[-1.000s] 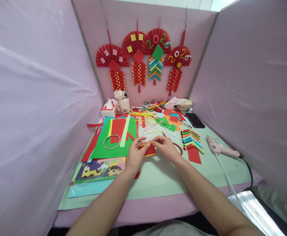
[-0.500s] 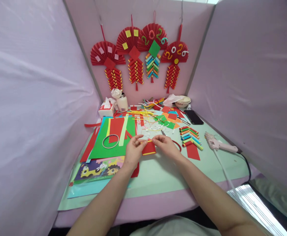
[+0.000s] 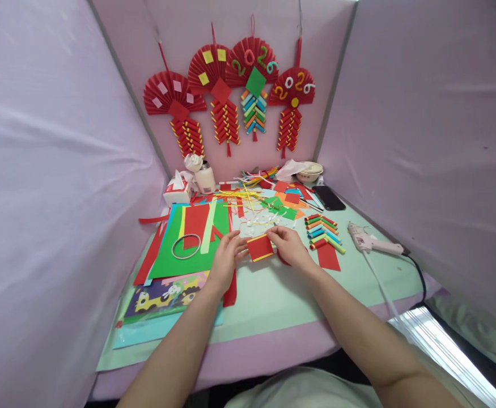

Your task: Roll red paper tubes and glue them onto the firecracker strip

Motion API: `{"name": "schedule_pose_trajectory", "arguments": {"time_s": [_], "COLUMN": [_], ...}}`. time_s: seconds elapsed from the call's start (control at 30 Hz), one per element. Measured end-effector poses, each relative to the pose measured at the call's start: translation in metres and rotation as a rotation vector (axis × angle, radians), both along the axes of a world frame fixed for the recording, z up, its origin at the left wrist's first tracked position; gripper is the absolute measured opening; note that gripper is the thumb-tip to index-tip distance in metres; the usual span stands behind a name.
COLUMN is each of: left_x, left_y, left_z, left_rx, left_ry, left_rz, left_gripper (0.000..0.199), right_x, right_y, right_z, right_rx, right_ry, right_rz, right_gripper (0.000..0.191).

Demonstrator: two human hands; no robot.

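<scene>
Over the middle of the surface [image 3: 268,311], I have the red card [image 3: 258,248] raised in front of me, tilted, its face turned to me. A moment ago both hands were pinching along its top edge; now my left grip [image 3: 225,258] has loosened and slid to the card's left side, fingers spread, though I cannot tell whether their tips touch it. My right grip [image 3: 290,247] pinches the upper right corner and seems to carry the piece alone.

With those fingers out of the way, the yellow strips [image 3: 263,257] along the top and bottom edges show clearly; I take it the handling of that top edge has eased and both borders can be judged. The rolled paper tubes [image 3: 323,231] lie to the right, apart from my hands, with the glue gun [image 3: 373,241] beyond.
</scene>
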State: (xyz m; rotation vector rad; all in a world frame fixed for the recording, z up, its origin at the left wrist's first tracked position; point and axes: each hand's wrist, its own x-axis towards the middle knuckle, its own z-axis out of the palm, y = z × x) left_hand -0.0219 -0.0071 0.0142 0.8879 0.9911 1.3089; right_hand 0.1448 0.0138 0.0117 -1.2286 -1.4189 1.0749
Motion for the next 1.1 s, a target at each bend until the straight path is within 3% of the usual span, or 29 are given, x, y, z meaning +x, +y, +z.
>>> {"name": "schedule_pose_trajectory", "arguments": {"time_s": [0.17, 0.33, 0.53, 0.67, 0.83, 0.93, 1.03, 1.1], "left_x": [-0.002, -0.007, -0.007, -0.005, -0.004, -0.003, -0.003, -0.001], "left_y": [0.000, 0.000, -0.011, -0.016, -0.016, -0.012, -0.007, -0.005], "left_z": [-0.005, -0.004, 0.016, 0.016, 0.012, 0.011, 0.008, 0.005], "left_rx": [0.096, 0.106, 0.498, 0.618, 0.622, 0.551, 0.367, 0.253], "left_ry": [0.316, 0.323, 0.379, 0.440, 0.439, 0.412, 0.357, 0.302], "left_rz": [-0.027, 0.071, 0.190, 0.164, 0.114, 0.135, 0.147, 0.080], "left_gripper": [0.026, 0.022, 0.010, 0.011, 0.013, 0.015, 0.044, 0.066], "right_x": [-0.004, 0.000, 0.008, 0.004, 0.004, 0.005, 0.006, 0.006], "right_y": [-0.009, -0.010, -0.003, -0.006, -0.012, -0.012, -0.011, -0.011], "right_z": [0.005, 0.011, 0.011, 0.012, 0.014, 0.013, 0.012, 0.012], "right_rx": [0.100, 0.148, 0.187, 0.181, 0.165, 0.184, 0.294, 0.384], "right_ry": [-0.055, 0.083, 0.146, 0.287, 0.357, 0.280, 0.138, 0.040], "right_rz": [0.028, 0.001, 0.057, 0.162, 0.250, 0.177, 0.026, -0.044], "right_gripper": [0.022, 0.021, 0.022, 0.025, 0.019, 0.017, 0.018, 0.019]}}
